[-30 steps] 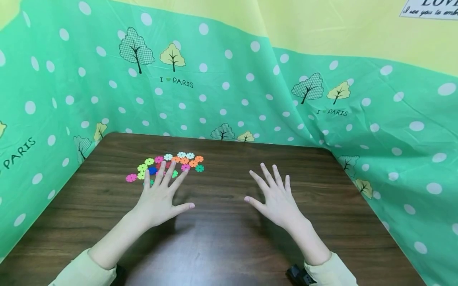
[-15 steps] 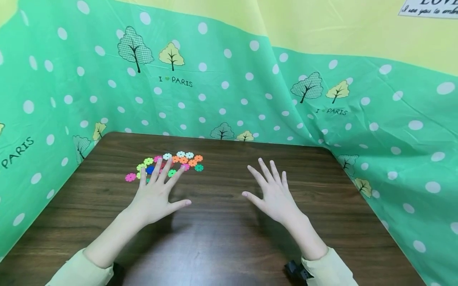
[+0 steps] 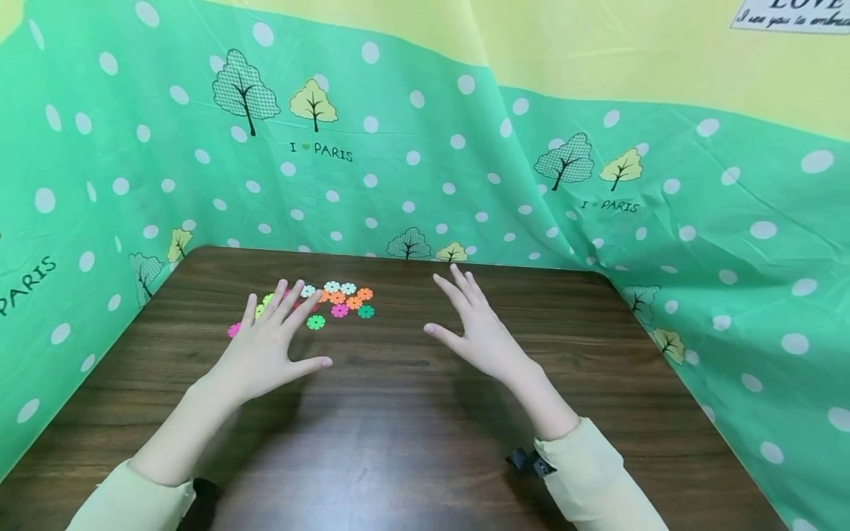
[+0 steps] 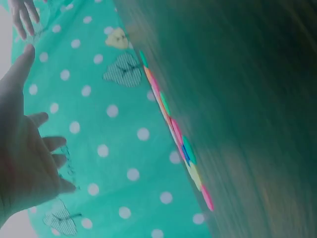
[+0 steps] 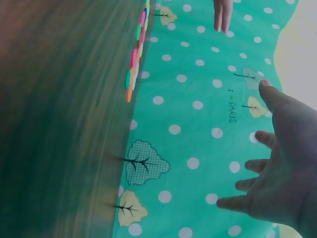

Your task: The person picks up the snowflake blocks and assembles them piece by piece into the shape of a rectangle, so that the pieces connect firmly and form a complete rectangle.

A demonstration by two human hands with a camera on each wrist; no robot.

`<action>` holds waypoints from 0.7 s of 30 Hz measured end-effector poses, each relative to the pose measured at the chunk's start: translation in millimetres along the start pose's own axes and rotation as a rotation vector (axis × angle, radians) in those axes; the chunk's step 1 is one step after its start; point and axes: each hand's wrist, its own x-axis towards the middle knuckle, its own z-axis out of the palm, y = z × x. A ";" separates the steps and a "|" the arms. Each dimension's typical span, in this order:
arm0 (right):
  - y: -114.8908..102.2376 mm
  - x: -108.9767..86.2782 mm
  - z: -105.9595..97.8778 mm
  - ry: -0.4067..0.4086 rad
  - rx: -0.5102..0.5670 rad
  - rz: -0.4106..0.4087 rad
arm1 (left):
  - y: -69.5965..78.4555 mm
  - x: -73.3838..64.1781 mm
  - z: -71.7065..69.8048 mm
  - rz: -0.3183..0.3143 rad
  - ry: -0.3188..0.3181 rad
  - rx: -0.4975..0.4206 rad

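Observation:
Several flower-shaped plastic discs [image 3: 339, 310] in pink, green, orange, white and other colours lie flat in a loose cluster on the left back part of the table. My left hand [image 3: 259, 358] is held above the table with its fingers spread; its fingertips overlap the cluster in the head view and hide part of it. My right hand [image 3: 485, 335] hovers to the right of the discs, fingers straight and thumb apart, holding nothing. In the left wrist view the discs [image 4: 177, 131] show edge-on, well below the raised left hand [image 4: 29, 158].
A dark wood-grain table [image 3: 398, 435] fills the lower view. Behind it and along both sides hangs a green and yellow cloth [image 3: 425, 147] with dots and trees. A small black device [image 3: 529, 462] sits at the right sleeve [image 3: 584, 464].
Both hands have shifted left and a little further forward, the right one more so and turning slightly. The head view has swung slightly right. The discs lie as before.

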 end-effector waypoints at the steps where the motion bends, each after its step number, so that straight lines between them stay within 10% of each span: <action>1: -0.9 4.8 0.8 -0.006 0.022 -0.003 | -3.9 0.5 -0.6 0.006 0.000 -0.005; 21: -15.5 86.2 58.4 -0.100 0.313 -0.141 | -83.8 13.8 11.1 0.102 -0.106 -0.338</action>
